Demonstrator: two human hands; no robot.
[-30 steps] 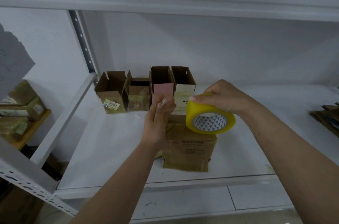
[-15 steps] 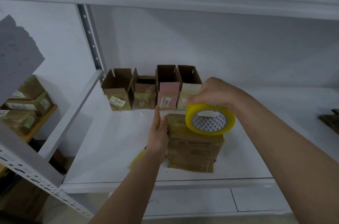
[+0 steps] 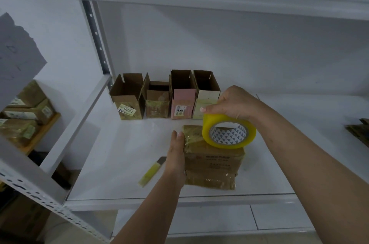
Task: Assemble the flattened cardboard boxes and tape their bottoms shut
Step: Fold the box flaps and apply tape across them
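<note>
A brown cardboard box (image 3: 214,160) stands on the white shelf (image 3: 123,155) with its bottom turned up. My left hand (image 3: 176,155) lies flat against the box's left side, fingers straight. My right hand (image 3: 231,103) grips a yellow roll of tape (image 3: 228,133) from above and holds it over the box's far right corner, touching or just above the box. Several assembled boxes (image 3: 165,94) stand in a row at the back with their tops open.
A yellow utility knife (image 3: 152,171) lies on the shelf left of my left wrist. A stack of flattened cardboard (image 3: 358,131) sits at the right edge. A shelf upright (image 3: 97,39) rises at the back left, with taped boxes (image 3: 26,111) beyond it.
My left hand came down from mid-air and now lies flat against the box's left side. The tape roll sank toward the box top. The knife has come into view.
</note>
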